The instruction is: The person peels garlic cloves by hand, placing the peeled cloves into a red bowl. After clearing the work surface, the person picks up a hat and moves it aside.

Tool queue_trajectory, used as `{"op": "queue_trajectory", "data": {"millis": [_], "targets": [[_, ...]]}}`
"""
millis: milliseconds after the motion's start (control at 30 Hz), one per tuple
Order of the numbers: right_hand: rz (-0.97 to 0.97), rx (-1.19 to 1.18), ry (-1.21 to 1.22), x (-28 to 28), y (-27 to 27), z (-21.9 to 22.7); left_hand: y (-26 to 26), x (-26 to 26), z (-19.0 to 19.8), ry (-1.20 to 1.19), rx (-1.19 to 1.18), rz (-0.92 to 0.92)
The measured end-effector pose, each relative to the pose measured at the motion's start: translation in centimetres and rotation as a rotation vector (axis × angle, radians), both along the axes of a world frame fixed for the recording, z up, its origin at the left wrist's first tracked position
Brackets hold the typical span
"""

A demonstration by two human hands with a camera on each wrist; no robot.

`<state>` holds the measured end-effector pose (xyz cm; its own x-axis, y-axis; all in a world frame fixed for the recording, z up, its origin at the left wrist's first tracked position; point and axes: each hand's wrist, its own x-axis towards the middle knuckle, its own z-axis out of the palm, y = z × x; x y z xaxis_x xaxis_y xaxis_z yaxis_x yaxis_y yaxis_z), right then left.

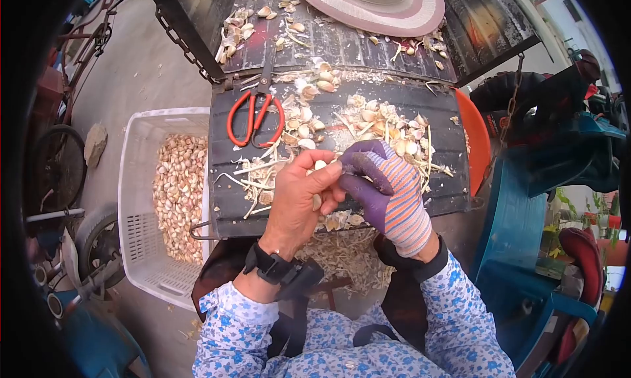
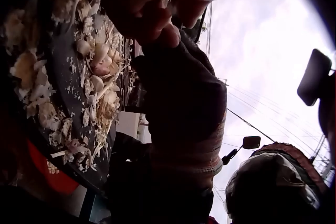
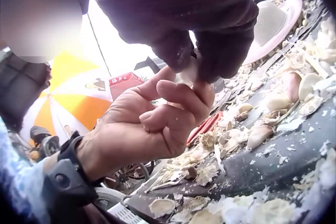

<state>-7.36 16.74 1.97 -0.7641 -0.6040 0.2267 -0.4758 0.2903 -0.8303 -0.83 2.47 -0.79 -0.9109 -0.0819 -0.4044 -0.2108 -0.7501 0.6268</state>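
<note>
Over the near edge of the dark ridged surface (image 1: 328,115), the bare left hand (image 1: 303,189) curls its fingers round pale garlic cloves (image 1: 320,165). The gloved right hand (image 1: 388,191), in purple with a striped back, meets it and pinches at a clove between the two hands. In the right wrist view the left hand (image 3: 157,113) lies palm up, its fingertips against the gloved hand (image 3: 184,19), with a whitish clove (image 3: 189,73) between them. Loose cloves and stalks (image 1: 407,138) lie just beyond the hands.
Red-handled scissors (image 1: 256,118) lie at the surface's left. A white crate (image 1: 164,112) of cloves stands left, below the surface. A brimmed hat (image 1: 374,7) rests at the far end. An orange-red basin (image 1: 472,135) shows at the right edge; skins (image 1: 351,260) litter the ground below.
</note>
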Motion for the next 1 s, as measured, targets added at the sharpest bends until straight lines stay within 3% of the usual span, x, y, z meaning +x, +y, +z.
{"op": "queue_trajectory", "data": {"millis": [67,133,200,400,567,667,767,867,1000], "targets": [[0.001,-0.011,-0.038,0.0,0.3,0.2,-0.1,0.0,-0.2,0.007,-0.021,-0.021],[-0.158,-0.209,-0.56,0.1,0.5,0.5,-0.4,-0.1,-0.4,0.018,-0.05,-0.029],[-0.202,-0.298,-0.764,-0.8,0.8,1.0,-0.2,-0.2,-0.1,0.002,-0.117,-0.029],[-0.084,-0.171,-0.706,-1.0,0.6,-0.5,0.5,-0.4,0.3,-0.036,-0.261,-0.153],[-0.302,-0.271,-0.927,-1.1,0.2,-0.5,2.0,-0.4,0.2,-0.062,-0.232,-0.092],[-0.4,-0.401,-0.961,-0.9,-0.2,-1.1,2.3,-0.5,0.1,-0.044,-0.167,-0.061],[-0.367,-0.669,-1.083,-1.2,-0.1,-2.0,1.7,-0.7,-0.7,0.049,0.006,-0.032],[-0.375,-0.445,-0.891,-1.1,0.1,-0.6,1.8,-0.8,-0.7,0.084,0.055,0.014],[-0.129,-0.326,-0.483,-1.1,2.0,-1.3,0.7,-0.6,-0.9,0.125,0.018,0.026]]}}
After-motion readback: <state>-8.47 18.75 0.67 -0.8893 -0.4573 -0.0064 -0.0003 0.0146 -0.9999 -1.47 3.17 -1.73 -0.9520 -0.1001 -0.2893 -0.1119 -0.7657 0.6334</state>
